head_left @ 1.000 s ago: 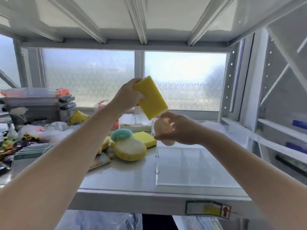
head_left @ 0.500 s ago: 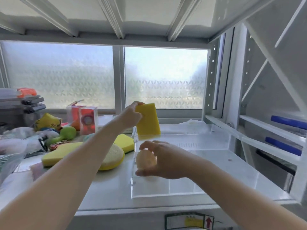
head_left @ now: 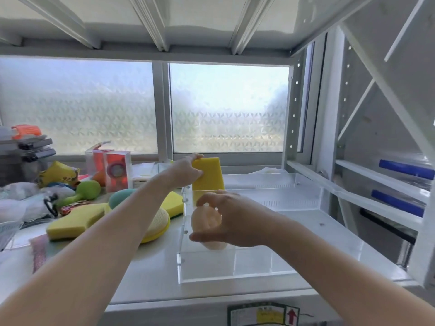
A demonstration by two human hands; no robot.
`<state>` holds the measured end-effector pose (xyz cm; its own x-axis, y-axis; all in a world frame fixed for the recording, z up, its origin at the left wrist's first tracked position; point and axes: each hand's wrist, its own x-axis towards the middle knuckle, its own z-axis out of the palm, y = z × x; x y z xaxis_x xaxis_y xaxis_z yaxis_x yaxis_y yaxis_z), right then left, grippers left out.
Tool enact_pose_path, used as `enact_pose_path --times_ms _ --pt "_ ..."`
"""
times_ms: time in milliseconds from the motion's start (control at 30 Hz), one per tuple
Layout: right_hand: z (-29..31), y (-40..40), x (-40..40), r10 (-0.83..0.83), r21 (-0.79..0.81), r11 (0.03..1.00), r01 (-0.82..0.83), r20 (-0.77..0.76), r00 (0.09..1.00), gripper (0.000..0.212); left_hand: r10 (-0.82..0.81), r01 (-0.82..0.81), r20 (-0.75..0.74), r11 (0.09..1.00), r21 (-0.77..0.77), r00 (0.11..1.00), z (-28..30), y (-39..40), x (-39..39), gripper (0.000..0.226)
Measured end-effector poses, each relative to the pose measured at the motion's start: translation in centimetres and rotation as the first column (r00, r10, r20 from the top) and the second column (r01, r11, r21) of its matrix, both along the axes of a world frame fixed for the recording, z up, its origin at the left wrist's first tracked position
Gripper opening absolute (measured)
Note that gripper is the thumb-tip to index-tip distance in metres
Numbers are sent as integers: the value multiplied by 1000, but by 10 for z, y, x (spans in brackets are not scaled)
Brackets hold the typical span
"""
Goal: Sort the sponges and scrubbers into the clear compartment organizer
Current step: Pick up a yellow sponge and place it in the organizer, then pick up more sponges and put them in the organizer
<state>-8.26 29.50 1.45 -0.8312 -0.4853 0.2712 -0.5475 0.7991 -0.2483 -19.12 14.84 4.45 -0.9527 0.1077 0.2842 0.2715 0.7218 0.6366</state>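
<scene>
A clear compartment organizer (head_left: 254,270) sits on the white shelf, right of centre. My left hand (head_left: 186,171) grips a yellow rectangular sponge (head_left: 208,176) upright at the organizer's far left corner, its lower end behind the clear wall. My right hand (head_left: 231,220) holds a pale cream egg-shaped sponge (head_left: 207,222) low inside the front left compartment, fingers curled loosely around it. To the left lie a flat yellow sponge (head_left: 74,222), a round yellow mesh scrubber (head_left: 157,223), another yellow sponge (head_left: 174,203) and a teal round scrubber (head_left: 121,197).
Clutter fills the left of the shelf: a green toy (head_left: 84,191), red-and-clear boxes (head_left: 116,170), a yellow bag (head_left: 56,174), white bags (head_left: 21,203), stacked grey trays (head_left: 28,147). A frosted window (head_left: 226,109) stands behind. White rack uprights (head_left: 329,102) and shelves stand to the right.
Both hands have come down toward the organizer. The yellow sponge dropped from mid-air to the far left corner, and the cream sponge sank lower into the front left compartment.
</scene>
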Motion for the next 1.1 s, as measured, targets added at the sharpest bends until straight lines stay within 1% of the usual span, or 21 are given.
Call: enact_pose_path --times_ms 133,267,400,533,633,733,833,900,967,1033,1067,1100 --pt "-4 -4 0 -6 100 995 7 -5 1000 73 -10 10 -10 999 -39 1000 0 -2 -1 69" --pt "-3 -4 0 11 99 995 -13 21 1000 75 -13 13 -20 999 -36 1000 0 -5 0 69" --pt "-2 -10 0 31 78 996 -30 -24 999 67 24 -25 -13 999 -21 1000 1 -12 6 56" --pt "6 -27 1 77 29 997 -74 -107 991 49 67 -67 -32 998 -1 997 1 -33 16 36" --pt "17 -50 0 110 41 994 -104 -174 979 43 144 -147 -67 989 -33 987 5 -61 30 23" --pt "23 -80 -7 135 87 989 -121 -184 974 43 253 -257 -68 963 -75 965 8 -100 48 20" --pt "24 -110 -16 106 193 978 -76 -149 983 54 332 -337 -63 936 -98 941 8 -142 63 25" --pt "21 -127 -24 67 255 966 -43 -84 994 64 353 -352 -18 928 -119 936 5 -165 69 28" --pt "16 -140 -33 9 268 963 -13 18 1000 76 369 -354 79 922 -160 926 -4 -183 73 47" --pt "8 -148 -43 -56 287 958 25 100 993 87 427 -379 167 889 -257 889 -18 -194 72 77" --pt "3 -151 -48 -85 299 953 42 133 988 92 451 -387 197 875 -292 871 -25 -198 69 87" --pt "-1 -154 -52 -108 307 950 53 166 980 97 458 -382 221 870 -313 861 -32 -199 67 92"
